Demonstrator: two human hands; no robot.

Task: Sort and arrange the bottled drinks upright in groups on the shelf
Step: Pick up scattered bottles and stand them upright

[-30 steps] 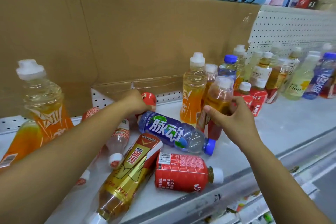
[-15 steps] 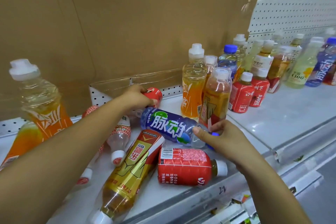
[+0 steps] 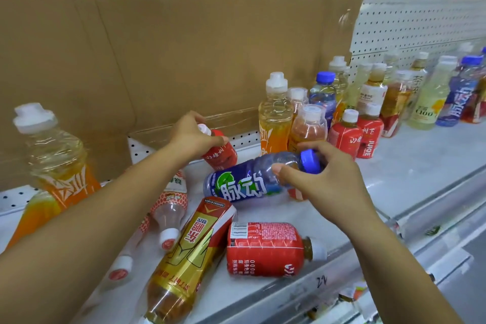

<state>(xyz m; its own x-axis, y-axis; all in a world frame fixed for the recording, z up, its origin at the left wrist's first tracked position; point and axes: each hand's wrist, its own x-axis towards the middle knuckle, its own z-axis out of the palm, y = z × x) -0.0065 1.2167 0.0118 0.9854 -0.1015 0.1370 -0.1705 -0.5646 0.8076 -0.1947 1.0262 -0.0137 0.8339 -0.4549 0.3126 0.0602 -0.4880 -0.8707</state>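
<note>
**Right side standing in groups, a heap left to sort**

The blue-labelled bottle is in the middle of the shelf, slanted, with its blue cap raised toward the right. The right hand grasps it around the neck, thumb and fingers curled just below the cap. Its base end is low, and I cannot tell whether it is touching the shelf or just clear of it. Behind it, the left hand is clenched around the top of a small red bottle, which leans with its white cap up.

To the right, much of the job looks done. A tall orange bottle, an amber bottle, two red juice bottles and a standing blue-capped bottle are upright and close together. A further row of upright bottles runs along the pegboard.

What is left lies at front left, all on its side:
- a red-labelled bottle
- a gold tea bottle
- two clear pink-netted bottles

At far left a lone orange bottle stands apart from its match.

My judgement is that the task is roughly half done. The two held bottles should join their own kinds on the right.
</note>
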